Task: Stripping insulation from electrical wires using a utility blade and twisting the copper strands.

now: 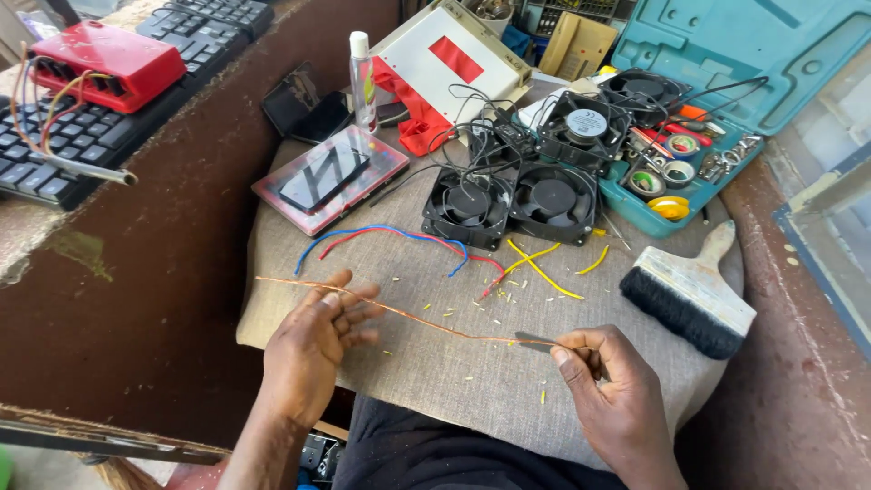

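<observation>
Copper wire [399, 313] runs bare and taut across the cloth-covered table [454, 381], from about nine o'clock toward four o'clock, stretched between both hands so it stays straight and clear of the surface. Left hand [318, 340] sits at seven o'clock with fingers loosely curled around the wire, not fully shut, seemingly letting the strand pass through while steadying it. Right hand [608, 381] at five o'clock is pinched shut on a small grey blade [535, 342], whose tip meets the wire, angled along it as if for scraping. Yellow insulation bits [508, 295] lie scattered across the middle of the cloth, beside longer yellow offcuts [544, 272] and a red and blue wire pair [399, 238] just above centre. Three black fans [513, 195] cluster at twelve o'clock, leads tangled. A brush [689, 295] rests at three o'clock, near enough for sweeping scraps. An open teal toolcase [717, 82] stands at two o'clock, a phone on a red tray [331, 177] at eleven, keyboards [91, 136] at ten.
</observation>
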